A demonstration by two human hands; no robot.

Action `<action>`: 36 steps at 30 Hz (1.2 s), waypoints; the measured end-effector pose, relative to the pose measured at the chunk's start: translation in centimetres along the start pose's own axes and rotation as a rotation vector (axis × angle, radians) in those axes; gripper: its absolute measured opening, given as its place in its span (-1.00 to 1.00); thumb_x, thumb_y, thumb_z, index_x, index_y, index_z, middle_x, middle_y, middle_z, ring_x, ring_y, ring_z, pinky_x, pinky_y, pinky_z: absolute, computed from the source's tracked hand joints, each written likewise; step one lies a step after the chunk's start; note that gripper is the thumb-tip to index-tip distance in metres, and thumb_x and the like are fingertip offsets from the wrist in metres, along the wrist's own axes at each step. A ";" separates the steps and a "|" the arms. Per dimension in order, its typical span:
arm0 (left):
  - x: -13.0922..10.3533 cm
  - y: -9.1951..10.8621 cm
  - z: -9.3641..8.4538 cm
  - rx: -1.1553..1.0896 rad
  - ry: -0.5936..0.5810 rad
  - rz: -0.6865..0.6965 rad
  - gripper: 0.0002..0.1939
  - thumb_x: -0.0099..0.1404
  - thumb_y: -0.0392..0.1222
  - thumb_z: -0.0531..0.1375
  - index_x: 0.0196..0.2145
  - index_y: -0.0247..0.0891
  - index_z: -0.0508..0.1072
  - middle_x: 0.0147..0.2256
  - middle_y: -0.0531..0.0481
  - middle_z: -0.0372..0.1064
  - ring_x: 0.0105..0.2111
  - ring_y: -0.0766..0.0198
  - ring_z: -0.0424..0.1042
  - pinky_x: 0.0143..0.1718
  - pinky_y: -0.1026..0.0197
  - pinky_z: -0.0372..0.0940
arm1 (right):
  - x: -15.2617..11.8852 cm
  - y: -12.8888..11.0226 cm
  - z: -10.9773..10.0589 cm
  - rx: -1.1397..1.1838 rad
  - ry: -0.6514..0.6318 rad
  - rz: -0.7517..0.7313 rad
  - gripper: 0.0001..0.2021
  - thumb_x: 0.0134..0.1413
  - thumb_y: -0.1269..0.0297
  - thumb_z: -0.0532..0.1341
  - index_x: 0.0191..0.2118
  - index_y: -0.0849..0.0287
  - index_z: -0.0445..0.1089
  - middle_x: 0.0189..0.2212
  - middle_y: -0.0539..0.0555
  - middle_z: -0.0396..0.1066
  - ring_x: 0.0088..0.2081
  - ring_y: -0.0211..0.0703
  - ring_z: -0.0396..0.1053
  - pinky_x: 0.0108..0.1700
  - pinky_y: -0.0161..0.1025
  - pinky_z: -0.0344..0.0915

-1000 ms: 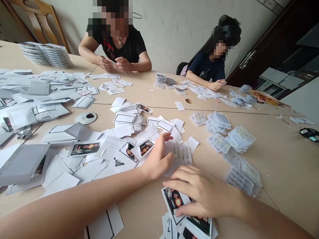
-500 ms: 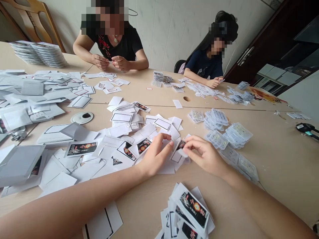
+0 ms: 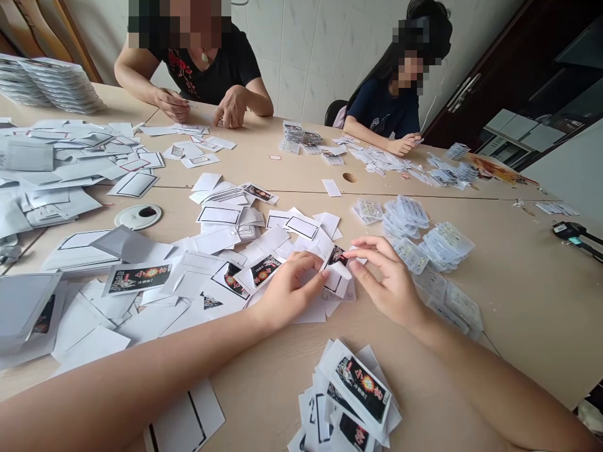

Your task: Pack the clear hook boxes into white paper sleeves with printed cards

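A small printed envelope (image 3: pixel 333 284), white with a black picture and a curled-up white flap, is held at its left edge by my left hand (image 3: pixel 294 285). That hand's thumb lies at the edge and its fingers are partly hidden. My right hand (image 3: pixel 389 279) is at the envelope's right side, index fingertip close to the flap and thumb apart from it; whether it touches cannot be told. Loose white envelopes (image 3: pixel 217 242) lie beneath and left of the hands. Nearer me sits a pile of printed envelopes (image 3: pixel 360 383), black with an orange burst.
Stacked clear plastic packs (image 3: pixel 445 248) lie to the right of my hands. A large envelope heap (image 3: pixel 56 157) covers the left side around a round grommet (image 3: pixel 138 216). Across the table, two people sit handling small papers; a tall stack of packs (image 3: pixel 61 81) stands far left.
My right thumb and fingers have spread apart at the envelope, and its flap now curls up more visibly. The view has shifted slightly; one person opposite has lowered a hand to the table.
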State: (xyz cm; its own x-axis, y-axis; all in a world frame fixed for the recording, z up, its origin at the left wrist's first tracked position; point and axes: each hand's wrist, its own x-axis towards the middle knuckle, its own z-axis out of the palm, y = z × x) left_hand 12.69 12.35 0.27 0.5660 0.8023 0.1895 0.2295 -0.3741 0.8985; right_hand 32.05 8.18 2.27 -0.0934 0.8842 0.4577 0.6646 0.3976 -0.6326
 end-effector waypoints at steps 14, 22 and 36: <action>-0.3 0.3 -0.3 -0.147 0.026 -0.040 -0.81 0.27 -0.15 0.01 -0.44 -0.26 0.27 -0.32 -0.03 0.34 -0.28 0.22 0.30 -0.17 0.16 0.21 | 1.4 0.5 -1.7 0.884 -0.047 0.606 -0.91 0.02 0.32 0.27 -0.33 0.16 0.35 -0.43 -0.03 0.40 -0.32 -0.28 0.37 -0.23 -0.32 0.30; -0.6 0.3 -0.7 -0.280 -0.009 0.024 -0.81 0.18 -0.20 0.01 -0.57 -0.24 0.22 -0.37 -0.04 0.33 -0.32 0.22 0.29 -0.22 0.16 0.22 | 2.2 1.3 -2.2 1.126 0.080 0.905 -0.91 -0.03 0.35 0.24 -0.38 0.14 0.30 -0.40 -0.02 0.48 -0.36 -0.23 0.45 -0.32 -0.27 0.36; -0.8 1.6 -1.1 0.104 0.048 0.014 -0.55 0.34 0.14 -0.19 -0.42 -0.21 0.28 -0.38 -0.03 0.32 -0.29 0.16 0.18 -0.17 0.06 0.01 | 0.0 -1.0 -2.1 -0.044 -0.139 -0.349 -0.80 0.02 0.49 0.24 -0.35 -0.01 0.51 -0.21 0.07 0.40 -0.16 -0.12 0.37 -0.07 -0.07 0.32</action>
State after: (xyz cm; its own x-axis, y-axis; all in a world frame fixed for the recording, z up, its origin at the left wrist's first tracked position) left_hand 11.75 11.66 2.00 0.5316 0.8172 0.2228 0.3044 -0.4298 0.8501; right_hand 32.99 7.26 4.23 -0.4174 0.7233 0.5501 0.6057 0.6727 -0.4250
